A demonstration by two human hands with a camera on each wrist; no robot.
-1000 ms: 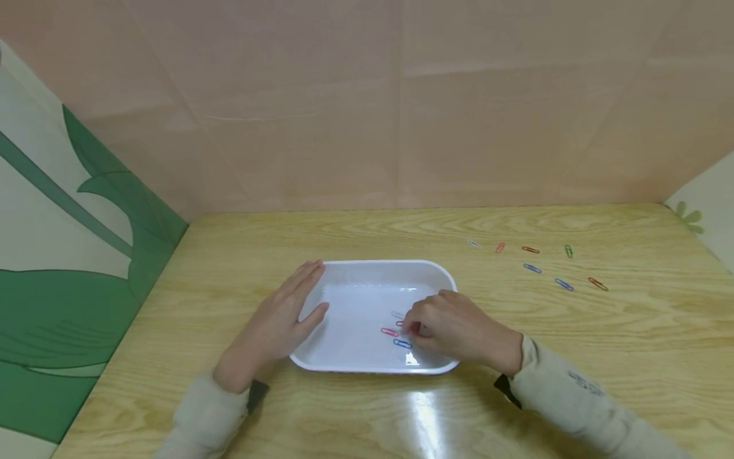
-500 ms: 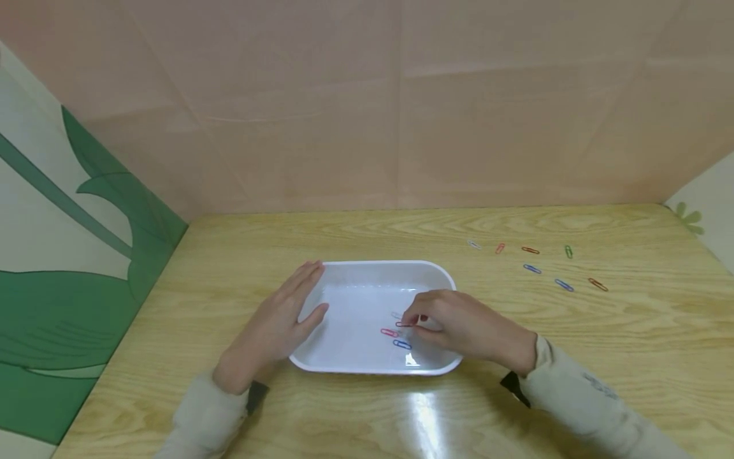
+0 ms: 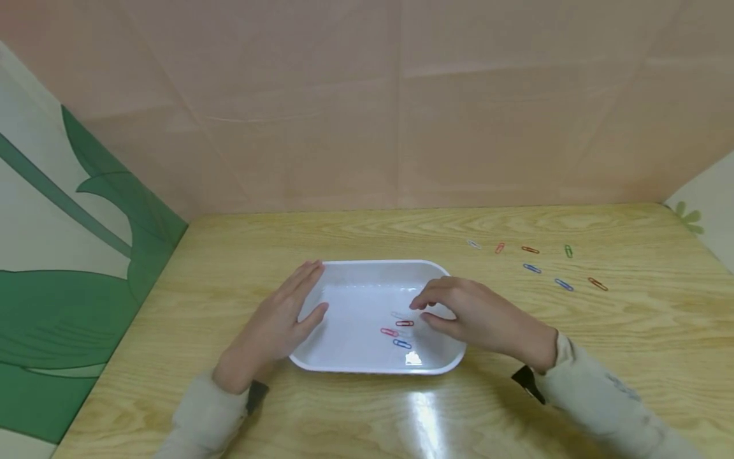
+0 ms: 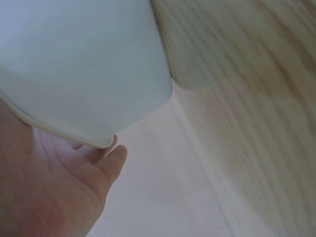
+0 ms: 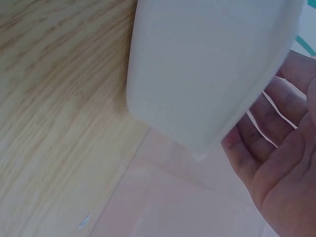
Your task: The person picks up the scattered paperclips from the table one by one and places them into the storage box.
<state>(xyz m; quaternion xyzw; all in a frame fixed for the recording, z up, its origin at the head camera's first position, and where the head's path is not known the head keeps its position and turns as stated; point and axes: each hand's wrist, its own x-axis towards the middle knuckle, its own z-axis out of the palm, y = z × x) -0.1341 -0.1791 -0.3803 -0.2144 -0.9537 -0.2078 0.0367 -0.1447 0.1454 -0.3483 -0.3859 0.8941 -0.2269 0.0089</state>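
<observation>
A white rectangular tray [image 3: 367, 274] sits on the wooden table with several paper clips on its floor: a red one [image 3: 404, 324], a pink one [image 3: 389, 332], a blue one [image 3: 402, 344] and pale ones. My left hand [image 3: 281, 322] rests along the tray's left rim, fingers straight and thumb over the inside. Above the right part of the tray hovers my right hand [image 3: 467, 312], fingers loosely bent, thumb and index apart, with nothing between them. In the left wrist view the palm [image 4: 64, 173] lies against the tray rim.
To the tray's right, several more paper clips lie scattered on the table: white [image 3: 474, 244], pink [image 3: 500, 247], green [image 3: 569, 251], blue [image 3: 532, 268] and red-brown [image 3: 598, 284] among them. A pinkish covering [image 3: 395, 127] rises behind the table.
My right hand has let go of the paper clips in the tray, lifted and drawn back to the right, uncovering the red clip. My left hand has stayed still.
</observation>
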